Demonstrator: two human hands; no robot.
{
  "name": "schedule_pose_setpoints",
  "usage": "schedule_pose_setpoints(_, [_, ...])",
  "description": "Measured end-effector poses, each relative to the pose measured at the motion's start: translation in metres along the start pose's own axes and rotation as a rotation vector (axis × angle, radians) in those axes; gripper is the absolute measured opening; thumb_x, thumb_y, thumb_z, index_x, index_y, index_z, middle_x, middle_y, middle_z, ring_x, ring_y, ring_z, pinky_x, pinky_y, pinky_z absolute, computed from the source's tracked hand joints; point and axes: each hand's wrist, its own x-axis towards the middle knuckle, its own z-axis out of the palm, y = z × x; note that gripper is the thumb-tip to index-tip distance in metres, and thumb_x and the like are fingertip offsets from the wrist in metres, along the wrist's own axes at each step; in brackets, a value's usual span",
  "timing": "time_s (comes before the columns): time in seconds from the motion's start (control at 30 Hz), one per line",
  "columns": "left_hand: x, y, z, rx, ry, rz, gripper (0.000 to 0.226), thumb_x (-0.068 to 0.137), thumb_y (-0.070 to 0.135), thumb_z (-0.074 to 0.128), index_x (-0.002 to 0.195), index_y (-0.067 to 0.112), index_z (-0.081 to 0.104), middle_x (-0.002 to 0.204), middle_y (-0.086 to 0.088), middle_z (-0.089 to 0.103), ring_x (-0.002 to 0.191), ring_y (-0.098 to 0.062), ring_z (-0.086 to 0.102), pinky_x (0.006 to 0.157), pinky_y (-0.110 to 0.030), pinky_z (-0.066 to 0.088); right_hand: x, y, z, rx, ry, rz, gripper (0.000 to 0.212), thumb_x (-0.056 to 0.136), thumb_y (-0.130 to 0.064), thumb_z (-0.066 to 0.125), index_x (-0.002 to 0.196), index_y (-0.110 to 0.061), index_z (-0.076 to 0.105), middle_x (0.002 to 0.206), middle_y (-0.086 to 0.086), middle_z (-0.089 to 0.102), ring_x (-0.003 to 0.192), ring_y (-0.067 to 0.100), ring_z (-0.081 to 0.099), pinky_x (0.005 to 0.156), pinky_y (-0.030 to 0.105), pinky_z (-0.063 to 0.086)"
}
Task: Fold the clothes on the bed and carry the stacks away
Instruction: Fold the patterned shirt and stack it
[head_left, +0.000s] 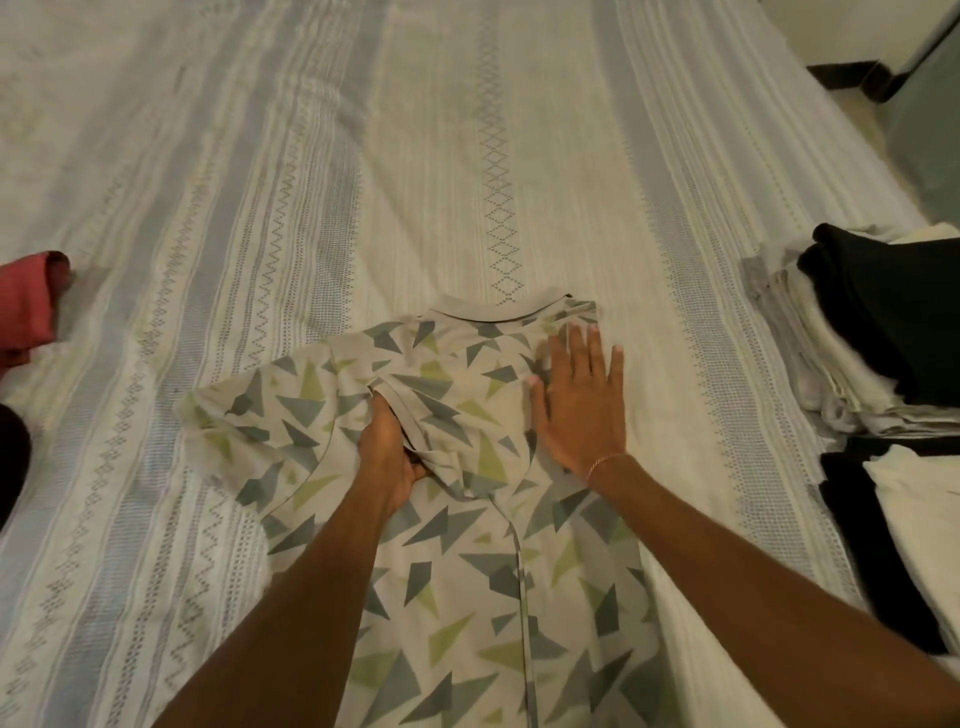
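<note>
A pale shirt (467, 519) printed with grey and green triangles lies spread in the near middle of the bed (363, 156), its collar pointing to the far side. The left hand (387, 457) grips a fold of the shirt's cloth near the left sleeve, its fingers curled in under the bunched edge and the thumb pinching from the near side. The right hand (582, 395) lies flat on the shirt's right shoulder, fingers straight and spread, pressing the cloth down and holding nothing; a thin bracelet (605, 462) circles that wrist. The bed is covered by a white sheet with grey woven stripes and diamond patterns. At the right edge sits a stack of folded clothes (841, 353), white and grey layers with a black piece on top, and nearer, another pile of black and white pieces (893, 519). At the far left edge lies a red garment (28, 306), well apart from the shirt.
</note>
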Motion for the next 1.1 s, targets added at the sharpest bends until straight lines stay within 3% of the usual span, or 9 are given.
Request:
schedule_pose_setpoints(0.1, [-0.001,0.001,0.001,-0.012,-0.023,0.003,0.068,0.097,0.071,0.029,0.130,0.022,0.063,0.116,-0.008,0.072,0.104,-0.032,0.068,0.074,-0.043,0.058,-0.053,-0.040,0.003,0.162,0.037,-0.187,0.056,0.107,-0.043,0.023,0.153,-0.013,0.037,0.165,0.015,0.025,0.154,0.031,0.016,0.125,0.053,0.013])
schedule_pose_setpoints(0.17, [-0.004,0.003,0.001,-0.014,-0.036,-0.008,0.071,0.095,0.070,0.027,0.127,0.020,0.066,0.113,-0.011,0.074,0.106,-0.034,0.069,0.081,-0.045,0.058,-0.080,-0.063,0.004,0.237,0.013,-0.280,0.052,0.105,-0.049,0.036,0.138,-0.015,0.055,0.154,0.011,0.043,0.145,0.028,0.035,0.120,0.048,0.029])
schedule_pose_setpoints(0.33, [-0.013,0.007,0.001,-0.096,-0.149,0.056,0.067,0.085,0.066,0.047,0.119,0.013,0.070,0.115,-0.015,0.073,0.107,-0.034,0.070,0.097,-0.047,0.054,-0.097,-0.108,0.009,0.256,0.097,-0.149,0.023,0.091,-0.040,0.065,0.102,-0.019,0.069,0.108,0.002,0.059,0.099,0.022,0.050,0.088,0.038,0.048])
schedule_pose_setpoints(0.4, [-0.012,0.004,-0.001,0.123,-0.037,0.155,0.055,0.080,0.058,0.069,0.111,0.013,0.072,0.107,-0.011,0.076,0.099,-0.029,0.073,0.092,-0.044,0.058,-0.097,-0.118,0.010,0.300,0.088,-0.137,0.017,0.089,-0.030,0.071,0.097,-0.019,0.062,0.099,0.002,0.060,0.090,0.022,0.051,0.081,0.036,0.050])
schedule_pose_setpoints(0.5, [-0.007,0.009,-0.006,0.561,0.138,0.495,0.023,0.098,0.028,0.061,0.093,0.007,0.069,0.090,-0.006,0.072,0.088,-0.025,0.069,0.083,-0.040,0.057,-0.098,-0.126,0.010,0.464,0.040,-0.078,0.024,0.086,-0.013,0.074,0.099,-0.018,0.055,0.092,0.001,0.061,0.080,0.020,0.054,0.067,0.037,0.053])
schedule_pose_setpoints(0.63, [-0.016,0.035,-0.001,1.046,0.311,0.745,0.046,0.102,0.032,0.049,0.060,0.015,0.044,0.062,-0.005,0.053,0.064,-0.025,0.056,0.059,-0.034,0.041,-0.092,-0.123,0.002,0.625,-0.014,0.080,0.020,0.087,-0.017,0.075,0.100,-0.019,0.060,0.093,-0.002,0.061,0.084,0.018,0.055,0.074,0.034,0.051])
schedule_pose_setpoints(0.73, [-0.027,0.049,0.027,1.150,0.323,0.846,0.048,0.102,0.030,0.047,0.056,0.017,0.041,0.060,-0.004,0.052,0.064,-0.029,0.059,0.058,-0.034,0.042,-0.090,-0.114,-0.012,0.704,-0.005,0.222,0.016,0.088,-0.032,0.075,0.088,-0.021,0.063,0.083,-0.006,0.059,0.077,0.014,0.054,0.069,0.027,0.047])
schedule_pose_setpoints(0.9, [-0.048,0.048,0.110,1.252,0.247,0.888,0.040,0.100,0.028,0.050,0.062,0.015,0.043,0.067,-0.002,0.051,0.072,-0.025,0.058,0.061,-0.032,0.038,-0.082,-0.074,-0.040,1.088,0.013,0.492,0.013,0.090,-0.028,0.075,0.081,-0.026,0.066,0.072,-0.011,0.064,0.065,0.007,0.057,0.064,0.019,0.052])
schedule_pose_setpoints(1.1, [-0.038,0.016,0.182,1.394,0.109,0.903,0.019,0.098,0.022,0.053,0.091,0.008,0.063,0.095,-0.011,0.066,0.089,-0.029,0.065,0.066,-0.033,0.043,-0.083,-0.016,-0.041,0.943,0.069,0.575,0.030,0.101,-0.026,0.060,0.074,-0.015,0.070,0.063,-0.011,0.062,0.058,0.003,0.057,0.058,0.016,0.047])
